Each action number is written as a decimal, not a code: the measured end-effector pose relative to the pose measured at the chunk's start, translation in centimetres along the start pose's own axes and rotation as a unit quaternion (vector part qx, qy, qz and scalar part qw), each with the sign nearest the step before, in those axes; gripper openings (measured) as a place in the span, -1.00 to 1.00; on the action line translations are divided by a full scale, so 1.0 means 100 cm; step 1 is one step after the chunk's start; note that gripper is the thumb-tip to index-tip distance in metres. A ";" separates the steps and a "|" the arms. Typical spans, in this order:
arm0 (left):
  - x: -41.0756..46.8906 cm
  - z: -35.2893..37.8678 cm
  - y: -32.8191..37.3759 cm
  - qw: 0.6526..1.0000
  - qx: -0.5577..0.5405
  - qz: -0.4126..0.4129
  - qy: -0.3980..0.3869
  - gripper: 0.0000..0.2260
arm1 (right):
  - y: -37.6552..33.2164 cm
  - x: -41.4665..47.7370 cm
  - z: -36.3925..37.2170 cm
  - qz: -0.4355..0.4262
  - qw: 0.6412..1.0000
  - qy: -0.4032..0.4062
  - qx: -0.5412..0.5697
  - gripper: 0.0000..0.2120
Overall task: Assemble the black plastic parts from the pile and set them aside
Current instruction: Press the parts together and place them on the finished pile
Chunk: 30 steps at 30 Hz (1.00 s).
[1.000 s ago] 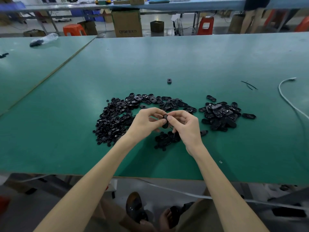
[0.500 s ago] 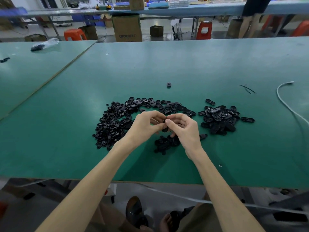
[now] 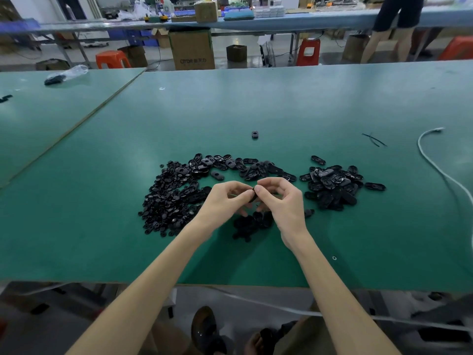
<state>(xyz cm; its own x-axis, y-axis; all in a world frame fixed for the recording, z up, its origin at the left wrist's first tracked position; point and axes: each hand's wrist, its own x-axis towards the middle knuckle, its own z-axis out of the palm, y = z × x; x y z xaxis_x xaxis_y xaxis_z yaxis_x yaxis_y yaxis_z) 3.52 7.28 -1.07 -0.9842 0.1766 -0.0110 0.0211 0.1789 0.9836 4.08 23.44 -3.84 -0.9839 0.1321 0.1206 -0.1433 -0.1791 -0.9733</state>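
Pinching one part (image 3: pixel 253 195) between left hand (image 3: pixel 225 202) and right hand (image 3: pixel 282 201), above desk (image 3: pixel 256 103). Left pile (image 3: pixel 174 198), right pile (image 3: pixel 332 185) alongside. Far off, bag (image 3: pixel 74 71) holding something dark.

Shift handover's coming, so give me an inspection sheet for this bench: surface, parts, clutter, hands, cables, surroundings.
Surface: green table, seam to a second table at left.
Job's things: large pile left of the hands; right pile; small heap beneath the hands.
Clutter: lone black piece farther back; thin black strips; plastic bag on the second table.
Hands: left hand and right hand pinch one black part between them.
Cables: white cable at right.
Surroundings: cardboard box, red stool, standing person beyond.
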 end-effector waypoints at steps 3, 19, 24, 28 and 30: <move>-0.001 0.004 -0.005 0.999 -0.040 -0.008 0.015 -0.93 | 0.000 0.000 0.000 0.002 1.000 0.003 -0.002 -0.91; -0.003 -0.004 -0.020 0.991 -0.133 -0.034 0.002 -0.80 | 0.000 -0.001 0.000 0.000 1.000 -0.003 -0.012 -0.89; -0.005 -0.005 -0.020 0.991 -0.133 -0.023 -0.005 -0.87 | 0.000 0.000 0.000 0.002 1.000 -0.007 -0.013 -0.89; -0.006 -0.002 -0.020 0.992 -0.121 -0.008 0.021 -0.87 | 0.000 -0.001 0.001 0.003 1.000 -0.020 -0.017 -0.86; -0.006 0.000 -0.021 0.993 -0.113 -0.003 0.037 -0.88 | -0.001 -0.001 0.001 0.000 0.999 -0.024 -0.031 -0.86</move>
<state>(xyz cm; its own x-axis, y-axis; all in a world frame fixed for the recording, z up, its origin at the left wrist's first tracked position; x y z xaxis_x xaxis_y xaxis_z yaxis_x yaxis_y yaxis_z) 4.05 6.81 -3.10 -0.9946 0.1036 -0.0113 -0.0159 -0.0433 0.9989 4.18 23.32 -3.74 -0.9880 0.0856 0.1284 -0.1379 -0.1172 -0.9835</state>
